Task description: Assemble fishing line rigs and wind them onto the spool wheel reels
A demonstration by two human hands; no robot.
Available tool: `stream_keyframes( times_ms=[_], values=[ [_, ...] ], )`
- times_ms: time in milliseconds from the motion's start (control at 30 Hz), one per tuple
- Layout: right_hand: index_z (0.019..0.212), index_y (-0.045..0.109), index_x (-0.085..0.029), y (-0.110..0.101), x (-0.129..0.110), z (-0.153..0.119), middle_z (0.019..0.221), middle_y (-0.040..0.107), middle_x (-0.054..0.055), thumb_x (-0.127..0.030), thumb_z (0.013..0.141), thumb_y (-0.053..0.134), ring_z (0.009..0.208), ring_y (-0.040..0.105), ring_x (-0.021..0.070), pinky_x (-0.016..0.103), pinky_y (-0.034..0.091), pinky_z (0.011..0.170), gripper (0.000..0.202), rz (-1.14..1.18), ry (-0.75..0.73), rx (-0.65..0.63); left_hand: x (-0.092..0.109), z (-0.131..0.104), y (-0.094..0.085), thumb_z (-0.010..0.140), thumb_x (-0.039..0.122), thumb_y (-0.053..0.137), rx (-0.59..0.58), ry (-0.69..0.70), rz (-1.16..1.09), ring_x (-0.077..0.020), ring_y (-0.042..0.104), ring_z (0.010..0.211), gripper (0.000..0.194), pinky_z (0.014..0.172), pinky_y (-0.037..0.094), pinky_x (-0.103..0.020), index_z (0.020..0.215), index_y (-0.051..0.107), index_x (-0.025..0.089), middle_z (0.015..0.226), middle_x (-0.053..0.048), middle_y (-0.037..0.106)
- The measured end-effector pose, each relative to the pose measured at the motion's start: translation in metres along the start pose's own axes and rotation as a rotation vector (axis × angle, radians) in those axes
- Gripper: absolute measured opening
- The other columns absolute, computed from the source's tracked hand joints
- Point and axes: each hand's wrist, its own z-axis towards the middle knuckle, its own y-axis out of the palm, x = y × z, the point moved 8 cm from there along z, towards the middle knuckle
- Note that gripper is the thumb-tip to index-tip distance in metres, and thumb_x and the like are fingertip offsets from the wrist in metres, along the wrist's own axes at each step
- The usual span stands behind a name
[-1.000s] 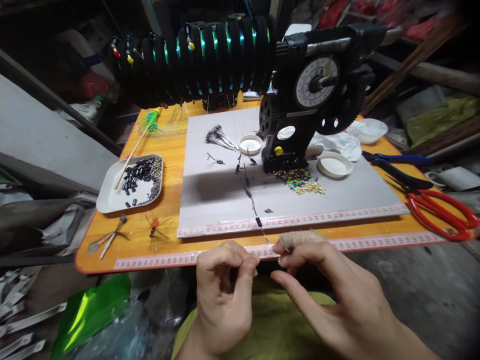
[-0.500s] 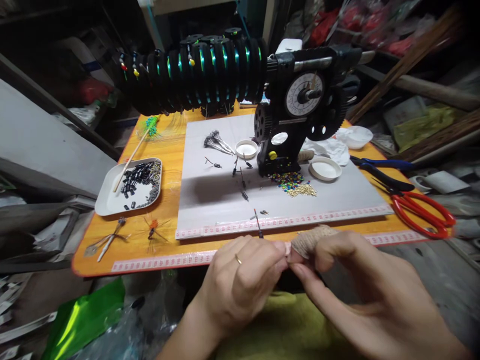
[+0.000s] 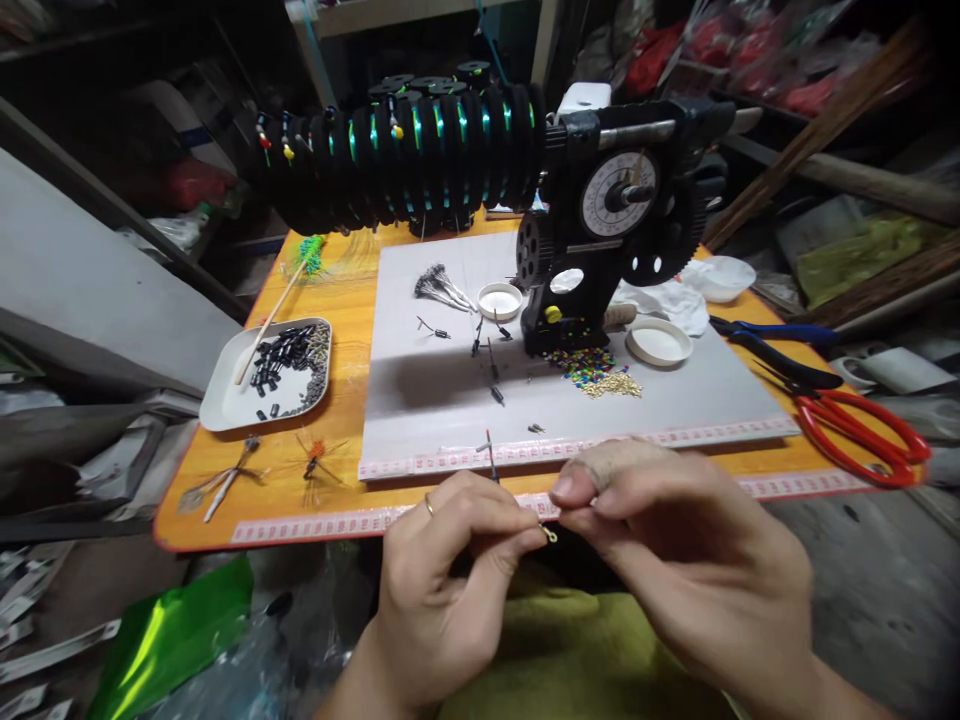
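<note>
Pinching one tiny gold metal loop [image 3: 551,536] in the fingertips of the left hand [image 3: 435,600].
With the right hand [image 3: 697,560] curled just beside, thumb near finger; cannot tell its grip. Beyond the fingertips, one black dial-faced machine [image 3: 600,265] between two round white dishes [image 3: 660,342]; rightward, one pair of red-handled scissors [image 3: 814,412].

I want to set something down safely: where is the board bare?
Bare: the board, left front, behind its pink tape; and right, between gold pieces and red-handled scissors. Crowded: around the machine base, with beads and dishes.
</note>
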Motion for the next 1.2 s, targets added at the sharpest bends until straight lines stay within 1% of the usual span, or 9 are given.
stream_keyframes(
  times_ms=[67, 133, 267, 600, 700, 867, 967, 1067, 1200],
  values=[
    [0.107, 0.061, -0.02, 0.008, -0.012, -0.003, 0.099, 0.071, 0.004, 0.006, 0.082, 0.058, 0.095, 0.068, 0.0141, 0.024, 0.056, 0.087, 0.036, -0.216, -0.209, -0.108, -0.004, -0.001, -0.003, 0.083, -0.001, 0.063, 0.004, -0.045, 0.001, -0.0121, 0.063, 0.07, 0.018, 0.062, 0.052, -0.022, 0.089, 0.064, 0.016, 0.076, -0.003, 0.067],
    [0.11, 0.061, -0.017, 0.013, -0.014, -0.007, 0.101, 0.072, 0.007, 0.005, 0.083, 0.056, 0.093, 0.069, 0.016, 0.026, 0.057, 0.085, 0.035, -0.373, -0.294, -0.192, -0.006, -0.001, -0.006, 0.083, 0.0, 0.063, -0.003, -0.063, 0.022, -0.0124, 0.062, 0.069, 0.017, 0.06, 0.051, -0.023, 0.088, 0.064, 0.016, 0.074, -0.003, 0.066],
    [0.101, 0.058, -0.02, 0.01, -0.009, -0.005, 0.093, 0.071, 0.004, 0.0, 0.085, 0.056, 0.086, 0.069, 0.0149, 0.026, 0.057, 0.08, 0.026, -0.491, -0.229, -0.196, -0.009, 0.0, -0.008, 0.083, 0.0, 0.062, -0.014, -0.066, 0.041, -0.013, 0.062, 0.068, 0.016, 0.059, 0.05, -0.023, 0.086, 0.065, 0.016, 0.072, -0.003, 0.065],
    [0.086, 0.051, -0.022, 0.004, -0.011, 0.0, 0.075, 0.064, -0.001, 0.0, 0.079, 0.062, 0.068, 0.064, 0.0107, 0.022, 0.056, 0.065, 0.025, -0.486, -0.211, -0.075, -0.015, 0.003, -0.01, 0.082, 0.002, 0.065, 0.013, -0.046, 0.109, -0.0132, 0.064, 0.073, 0.016, 0.06, 0.05, -0.023, 0.088, 0.067, 0.016, 0.078, -0.003, 0.067],
    [0.089, 0.054, -0.023, 0.006, 0.0, -0.007, 0.082, 0.068, 0.001, -0.002, 0.081, 0.063, 0.078, 0.066, 0.0151, 0.03, 0.059, 0.073, 0.023, -0.566, -0.204, -0.196, -0.013, 0.006, -0.01, 0.082, 0.001, 0.065, 0.012, -0.02, 0.156, -0.0128, 0.064, 0.073, 0.016, 0.06, 0.051, -0.022, 0.089, 0.066, 0.015, 0.078, -0.003, 0.066],
    [0.096, 0.06, -0.022, 0.021, 0.012, -0.02, 0.101, 0.072, 0.006, -0.002, 0.084, 0.06, 0.115, 0.064, 0.0243, 0.041, 0.057, 0.097, 0.024, -0.578, -0.245, -0.45, -0.001, 0.011, -0.002, 0.081, -0.001, 0.063, -0.038, 0.028, 0.222, -0.0123, 0.062, 0.069, 0.016, 0.057, 0.05, -0.021, 0.089, 0.066, 0.012, 0.076, -0.005, 0.066],
    [0.1, 0.059, -0.023, 0.017, 0.014, -0.019, 0.111, 0.072, 0.006, -0.005, 0.083, 0.062, 0.107, 0.069, 0.0216, 0.034, 0.061, 0.09, 0.024, -0.502, -0.183, -0.385, -0.002, 0.011, 0.001, 0.083, 0.001, 0.064, -0.046, -0.035, 0.13, -0.013, 0.065, 0.07, 0.013, 0.058, 0.052, -0.022, 0.088, 0.068, 0.012, 0.077, -0.006, 0.069],
    [0.095, 0.057, -0.023, 0.009, 0.013, -0.015, 0.103, 0.074, 0.005, -0.006, 0.083, 0.063, 0.092, 0.073, 0.0163, 0.024, 0.062, 0.078, 0.022, -0.403, -0.129, -0.275, -0.01, 0.008, -0.001, 0.083, 0.004, 0.067, 0.0, -0.12, 0.019, -0.0135, 0.068, 0.071, 0.011, 0.06, 0.054, -0.022, 0.085, 0.071, 0.014, 0.077, -0.006, 0.072],
    [0.088, 0.054, -0.024, 0.01, 0.006, -0.01, 0.095, 0.073, 0.003, -0.005, 0.082, 0.061, 0.085, 0.072, 0.015, 0.024, 0.061, 0.072, 0.021, -0.334, -0.148, -0.289, -0.015, 0.005, -0.002, 0.082, 0.005, 0.069, 0.04, -0.141, -0.03, -0.0143, 0.068, 0.07, 0.014, 0.059, 0.055, -0.023, 0.086, 0.073, 0.017, 0.077, -0.005, 0.073]
  ],
)
